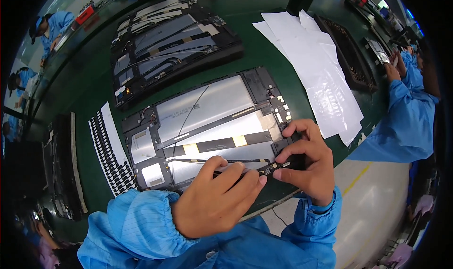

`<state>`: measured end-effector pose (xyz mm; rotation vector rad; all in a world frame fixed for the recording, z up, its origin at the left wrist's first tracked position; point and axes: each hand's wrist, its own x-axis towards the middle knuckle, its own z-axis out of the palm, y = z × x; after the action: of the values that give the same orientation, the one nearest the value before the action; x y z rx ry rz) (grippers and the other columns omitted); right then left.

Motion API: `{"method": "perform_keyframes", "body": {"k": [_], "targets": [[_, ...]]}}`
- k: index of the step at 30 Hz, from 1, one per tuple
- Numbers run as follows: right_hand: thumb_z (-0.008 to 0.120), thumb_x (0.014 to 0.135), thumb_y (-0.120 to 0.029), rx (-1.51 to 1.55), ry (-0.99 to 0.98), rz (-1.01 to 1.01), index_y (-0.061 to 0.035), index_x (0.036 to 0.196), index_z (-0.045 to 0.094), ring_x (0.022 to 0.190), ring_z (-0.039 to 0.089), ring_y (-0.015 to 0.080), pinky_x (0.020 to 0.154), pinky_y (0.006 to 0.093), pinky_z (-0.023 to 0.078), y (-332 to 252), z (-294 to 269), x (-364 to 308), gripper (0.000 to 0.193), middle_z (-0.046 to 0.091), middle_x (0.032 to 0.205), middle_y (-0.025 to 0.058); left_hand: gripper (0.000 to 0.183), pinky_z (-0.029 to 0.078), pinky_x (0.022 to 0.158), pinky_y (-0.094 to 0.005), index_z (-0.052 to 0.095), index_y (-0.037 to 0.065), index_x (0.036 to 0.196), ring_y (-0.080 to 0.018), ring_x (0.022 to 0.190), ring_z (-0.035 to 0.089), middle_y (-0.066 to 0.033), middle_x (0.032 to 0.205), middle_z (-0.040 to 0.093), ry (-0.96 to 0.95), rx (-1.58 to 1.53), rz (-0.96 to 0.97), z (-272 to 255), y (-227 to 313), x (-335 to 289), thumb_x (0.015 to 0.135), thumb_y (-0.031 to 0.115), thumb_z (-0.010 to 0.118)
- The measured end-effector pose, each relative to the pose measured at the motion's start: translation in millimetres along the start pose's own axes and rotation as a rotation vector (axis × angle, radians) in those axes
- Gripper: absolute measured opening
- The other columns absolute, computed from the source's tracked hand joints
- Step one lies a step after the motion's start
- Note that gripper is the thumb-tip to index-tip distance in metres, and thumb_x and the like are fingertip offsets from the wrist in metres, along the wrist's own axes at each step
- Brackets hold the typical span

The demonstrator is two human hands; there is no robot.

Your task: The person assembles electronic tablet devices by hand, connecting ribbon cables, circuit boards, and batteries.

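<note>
An opened tablet (200,113) lies in front of me, with silver battery cells, black flex strips and thin cables showing. Over its near edge, my left hand (219,198) has its fingers curled together beside a thin black cable (222,161); whatever is under the fingertips is hidden. My right hand (309,160) bends around the near right corner, thumb and fingers closing on a small dark part (282,165) there. Small connectors and pale pads line the tablet's right side, next to the right index finger.
More opened tablets (172,45) are stacked behind. A white sheet of black adhesive pieces (111,151) lies left. White plastic bags (314,66) and a black tray (347,52) sit at right. A co-worker's blue sleeve (401,123) reaches in at right. Dark panels (66,165) stand far left.
</note>
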<state>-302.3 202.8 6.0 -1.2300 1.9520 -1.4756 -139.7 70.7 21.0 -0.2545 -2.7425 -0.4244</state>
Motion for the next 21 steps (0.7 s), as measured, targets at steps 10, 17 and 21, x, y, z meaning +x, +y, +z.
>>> {"method": "perform_keyframes", "body": {"k": [10,17,21], "targets": [[0.073,0.051,-0.002,-0.017,-0.042,0.001,-0.0079,0.069,0.064,0.094,0.045,0.0236,0.081,0.0313,0.037,0,-1,6,0.021,0.049,0.100,0.0070,0.034,0.044,0.071,-0.0370,0.060,-0.002,0.101,-0.0248,0.083,0.056,-0.0119,0.091,0.056,0.029,-0.028,0.001,0,-3,1,0.069,0.009,0.058],[0.074,0.054,-0.004,-0.051,-0.015,0.010,-0.0070,0.069,0.062,0.094,0.046,0.0242,0.083,0.0323,0.037,-2,1,5,0.019,0.050,0.099,0.0069,0.038,0.043,0.069,-0.0369,0.059,-0.003,0.099,-0.0247,0.082,0.054,-0.0112,0.089,0.053,0.015,0.095,-0.010,4,2,5,0.062,0.004,0.063],[0.072,0.058,-0.003,-0.009,0.019,-0.055,-0.0053,0.071,0.062,0.096,0.046,0.0236,0.084,0.0315,0.036,5,5,4,0.017,0.053,0.099,0.0079,0.044,0.045,0.074,-0.0418,0.056,-0.001,0.107,-0.0306,0.089,0.056,-0.0156,0.098,0.056,0.088,-0.063,-0.005,1,-8,-6,0.064,-0.003,0.062]]}}
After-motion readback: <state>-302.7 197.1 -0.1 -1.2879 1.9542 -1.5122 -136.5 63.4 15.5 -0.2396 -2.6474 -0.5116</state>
